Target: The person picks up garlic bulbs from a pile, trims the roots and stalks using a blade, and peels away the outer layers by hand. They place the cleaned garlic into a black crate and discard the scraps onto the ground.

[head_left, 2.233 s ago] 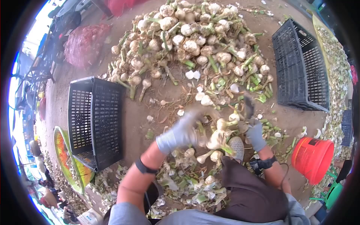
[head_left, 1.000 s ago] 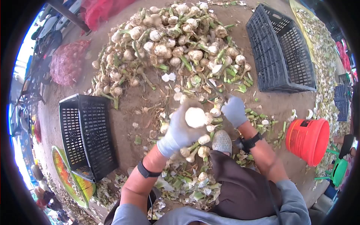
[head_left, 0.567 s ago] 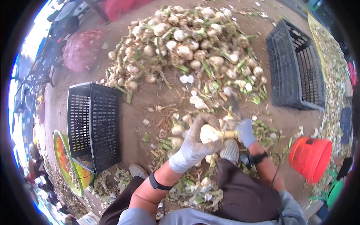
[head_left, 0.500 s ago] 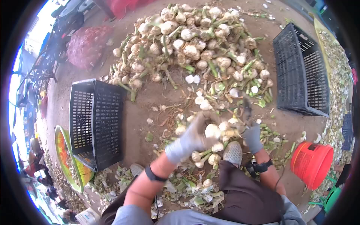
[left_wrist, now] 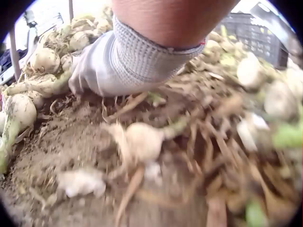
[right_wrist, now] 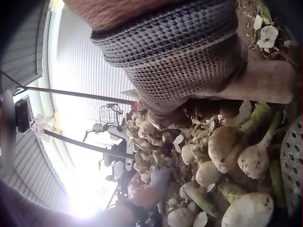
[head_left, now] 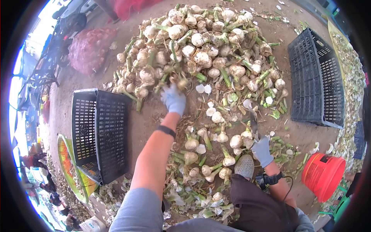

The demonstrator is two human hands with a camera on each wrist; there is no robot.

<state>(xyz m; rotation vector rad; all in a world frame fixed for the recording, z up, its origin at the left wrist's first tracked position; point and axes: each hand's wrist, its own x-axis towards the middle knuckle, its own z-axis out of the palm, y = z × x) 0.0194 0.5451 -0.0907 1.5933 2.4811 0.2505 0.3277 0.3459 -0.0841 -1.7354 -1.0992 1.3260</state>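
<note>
My gloved left hand (head_left: 174, 99) reaches to the near edge of the garlic pile (head_left: 201, 58), its fingers around a garlic bulb (head_left: 180, 82) that is blurred by motion. In the left wrist view the back of the glove (left_wrist: 128, 64) hides most of the fingers, which lie at a green garlic stem. My gloved right hand (head_left: 262, 151) grips a knife (head_left: 253, 120) low by the shoe, blade pointing away. Its wooden handle (right_wrist: 262, 82) sticks out of the fist in the right wrist view. Several garlic bulbs (head_left: 236, 141) lie beside the blade.
A black crate (head_left: 110, 135) stands at the left and another black crate (head_left: 315, 77) at the right. A red bucket (head_left: 322, 176) stands right of my right arm. Leaves and peelings (head_left: 197, 201) litter the ground between my legs. A pink net sack (head_left: 91, 50) lies back left.
The left hand was holding a garlic bulb by the knife; that bulb has left the hand, which has moved forward and left to the pile. The right hand keeps the knife low.
</note>
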